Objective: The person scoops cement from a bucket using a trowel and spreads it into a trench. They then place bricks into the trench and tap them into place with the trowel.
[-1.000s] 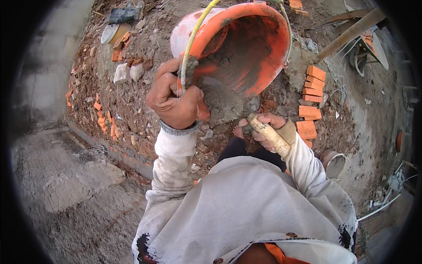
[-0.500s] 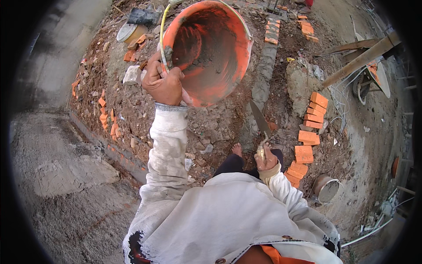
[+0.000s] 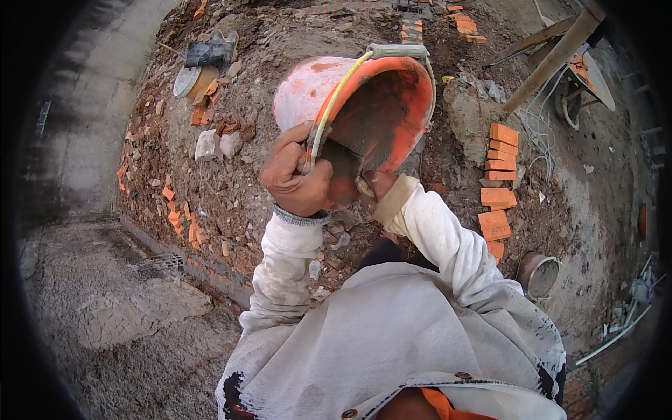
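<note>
An orange bucket, smeared with grey mortar inside, is tilted in front of me with its mouth toward me. My left hand is closed on its rim at the left, beside the yellow wire handle with a grey grip. The fingers of my right hand are wrapped round the handle of a trowel at the lower part of the bucket's mouth. The trowel's blade points into the bucket, its tip hard to make out against the mortar.
A line of orange bricks lies at my right, with a small bucket near its end. A wooden post slants beside a wheelbarrow. Another bucket lies far left. Wet concrete spreads at the left.
The bucket has come lower and tipped, so its outer wall shows. My right hand has moved up from beside my leg, bringing the trowel into the bucket's mouth.
</note>
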`<state>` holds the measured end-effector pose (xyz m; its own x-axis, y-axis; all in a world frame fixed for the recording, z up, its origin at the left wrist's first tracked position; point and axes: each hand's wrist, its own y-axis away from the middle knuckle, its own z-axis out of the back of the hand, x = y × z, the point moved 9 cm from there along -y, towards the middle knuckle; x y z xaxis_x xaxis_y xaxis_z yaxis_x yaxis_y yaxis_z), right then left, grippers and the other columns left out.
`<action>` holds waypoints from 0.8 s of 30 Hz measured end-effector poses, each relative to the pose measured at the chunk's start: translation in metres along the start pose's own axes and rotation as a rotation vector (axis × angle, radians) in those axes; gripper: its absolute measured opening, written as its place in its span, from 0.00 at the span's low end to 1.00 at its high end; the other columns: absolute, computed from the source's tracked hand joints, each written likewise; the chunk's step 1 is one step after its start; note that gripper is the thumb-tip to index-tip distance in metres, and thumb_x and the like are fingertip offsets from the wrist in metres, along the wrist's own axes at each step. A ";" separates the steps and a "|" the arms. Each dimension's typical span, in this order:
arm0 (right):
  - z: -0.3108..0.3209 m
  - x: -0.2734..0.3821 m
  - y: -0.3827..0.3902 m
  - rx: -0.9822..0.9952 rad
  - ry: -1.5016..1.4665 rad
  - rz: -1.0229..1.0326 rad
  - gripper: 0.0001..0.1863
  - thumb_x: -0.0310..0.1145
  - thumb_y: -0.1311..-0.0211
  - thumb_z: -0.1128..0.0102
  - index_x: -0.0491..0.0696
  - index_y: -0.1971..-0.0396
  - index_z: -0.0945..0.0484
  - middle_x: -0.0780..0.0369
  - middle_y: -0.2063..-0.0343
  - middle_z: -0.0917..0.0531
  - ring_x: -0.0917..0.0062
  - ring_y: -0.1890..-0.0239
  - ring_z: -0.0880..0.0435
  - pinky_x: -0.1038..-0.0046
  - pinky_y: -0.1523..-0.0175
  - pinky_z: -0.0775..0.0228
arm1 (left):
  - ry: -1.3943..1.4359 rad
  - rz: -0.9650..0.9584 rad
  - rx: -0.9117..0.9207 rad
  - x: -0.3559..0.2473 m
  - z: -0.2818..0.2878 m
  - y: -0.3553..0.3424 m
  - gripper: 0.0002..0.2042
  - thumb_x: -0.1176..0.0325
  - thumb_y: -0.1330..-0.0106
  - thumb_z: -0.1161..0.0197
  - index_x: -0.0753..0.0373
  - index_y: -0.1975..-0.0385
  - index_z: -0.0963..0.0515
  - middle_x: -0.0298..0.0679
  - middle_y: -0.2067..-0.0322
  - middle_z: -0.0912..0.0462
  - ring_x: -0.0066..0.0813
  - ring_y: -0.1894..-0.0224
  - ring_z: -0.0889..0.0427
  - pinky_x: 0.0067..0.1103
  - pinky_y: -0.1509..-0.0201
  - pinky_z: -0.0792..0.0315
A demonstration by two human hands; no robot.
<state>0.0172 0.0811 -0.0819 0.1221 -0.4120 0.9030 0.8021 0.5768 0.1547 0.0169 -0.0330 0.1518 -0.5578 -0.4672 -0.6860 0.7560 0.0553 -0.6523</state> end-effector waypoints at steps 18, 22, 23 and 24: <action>-0.021 -0.102 0.175 -0.203 0.284 -0.359 0.28 0.36 0.45 0.41 0.44 0.43 0.31 0.50 0.62 0.18 0.52 0.59 0.19 0.63 0.54 0.26 | 0.147 0.343 -0.332 0.155 0.071 0.010 0.26 0.87 0.62 0.49 0.72 0.57 0.21 0.32 0.70 0.20 0.19 0.72 0.25 0.14 0.66 0.29; 0.015 -0.109 0.206 -0.568 0.001 -0.340 0.27 0.38 0.48 0.39 0.43 0.48 0.30 0.50 0.61 0.19 0.53 0.58 0.18 0.63 0.52 0.26 | 0.091 0.410 -0.181 0.157 0.035 0.022 0.25 0.87 0.59 0.49 0.71 0.56 0.21 0.32 0.72 0.21 0.18 0.73 0.24 0.14 0.69 0.29; 0.025 -0.117 0.213 -0.577 -0.011 -0.424 0.27 0.38 0.48 0.39 0.41 0.49 0.30 0.50 0.62 0.19 0.53 0.59 0.18 0.63 0.53 0.26 | 0.114 0.458 -0.152 0.160 0.019 0.028 0.24 0.86 0.59 0.48 0.71 0.57 0.21 0.32 0.72 0.21 0.17 0.73 0.25 0.14 0.70 0.30; 0.035 -0.125 0.220 -0.591 -0.025 -0.502 0.26 0.38 0.48 0.38 0.40 0.50 0.29 0.50 0.63 0.19 0.53 0.60 0.18 0.64 0.54 0.26 | 0.138 0.500 -0.125 0.163 0.003 0.035 0.23 0.86 0.58 0.48 0.71 0.57 0.22 0.32 0.73 0.22 0.17 0.74 0.26 0.13 0.71 0.30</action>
<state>0.1580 0.2839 -0.1463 -0.3459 -0.5048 0.7909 0.9374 -0.1494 0.3146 -0.0468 -0.1097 0.0184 -0.1862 -0.2371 -0.9535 0.8992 0.3499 -0.2626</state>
